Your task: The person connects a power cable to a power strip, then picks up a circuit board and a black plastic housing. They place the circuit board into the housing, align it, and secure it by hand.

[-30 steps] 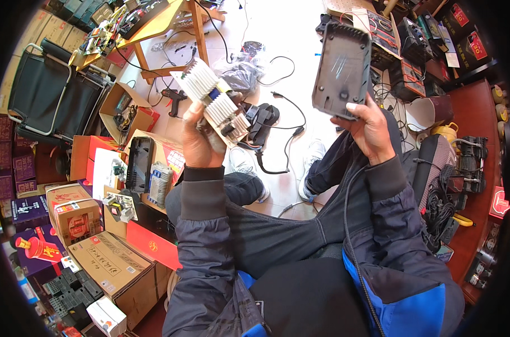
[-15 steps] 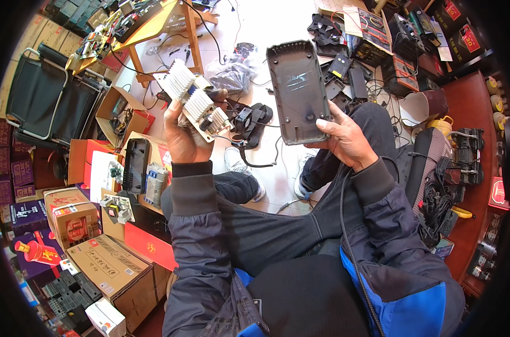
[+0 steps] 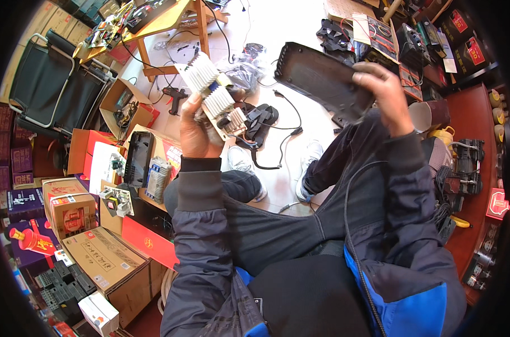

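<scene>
Circuit board [image 3: 217, 101] with white finned heat sinks sits gripped in the left hand [image 3: 196, 128], raised above the knee. Right hand [image 3: 385, 96] clutches a flat black plastic casing [image 3: 322, 80], tilted, level with it. Below them lie black cables [image 3: 266, 130] on the pale floor; cardboard boxes [image 3: 106, 261] crowd the left.

Brown cardboard boxes [image 3: 106, 258] and a red flat packet [image 3: 148, 244] lie below-left of the left hand [image 3: 196, 132]; white small carton [image 3: 100, 314] lower.
</scene>
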### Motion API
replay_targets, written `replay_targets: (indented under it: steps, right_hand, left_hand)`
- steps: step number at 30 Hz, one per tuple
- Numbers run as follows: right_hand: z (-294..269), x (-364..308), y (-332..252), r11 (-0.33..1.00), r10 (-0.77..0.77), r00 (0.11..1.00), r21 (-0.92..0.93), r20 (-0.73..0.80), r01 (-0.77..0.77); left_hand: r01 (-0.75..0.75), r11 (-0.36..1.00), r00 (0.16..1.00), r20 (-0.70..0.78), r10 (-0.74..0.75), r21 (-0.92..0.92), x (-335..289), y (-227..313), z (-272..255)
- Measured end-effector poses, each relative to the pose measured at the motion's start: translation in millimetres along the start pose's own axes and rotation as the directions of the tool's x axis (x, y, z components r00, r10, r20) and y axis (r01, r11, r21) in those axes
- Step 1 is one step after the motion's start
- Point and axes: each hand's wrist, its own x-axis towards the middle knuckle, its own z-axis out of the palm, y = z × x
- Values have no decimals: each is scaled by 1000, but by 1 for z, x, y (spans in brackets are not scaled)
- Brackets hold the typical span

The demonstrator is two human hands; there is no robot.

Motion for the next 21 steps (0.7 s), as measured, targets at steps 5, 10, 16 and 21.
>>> replay_targets:
  steps: [5, 10, 16, 21]
  right_hand:
    - [-28, 77, -46, 951, -89, 988, -285, 125, 121]
    - [-17, 128, -74, 891, -106, 926, -379, 362, 250]
    - [30, 159, -93, 463, -166, 551, -429, 818, 776]
    - [100, 163, -67, 650, -134, 795, -553, 592, 521]
  left_hand:
    - [90, 996, 990, 105, -90, 2, -1, -6, 8]
    - [280, 960, 941, 189, -281, 33, -7, -21, 18]
    - [429, 901, 853, 303, -426, 62, -8, -42, 29]
    - [492, 870, 790, 400, -464, 38, -11, -48, 30]
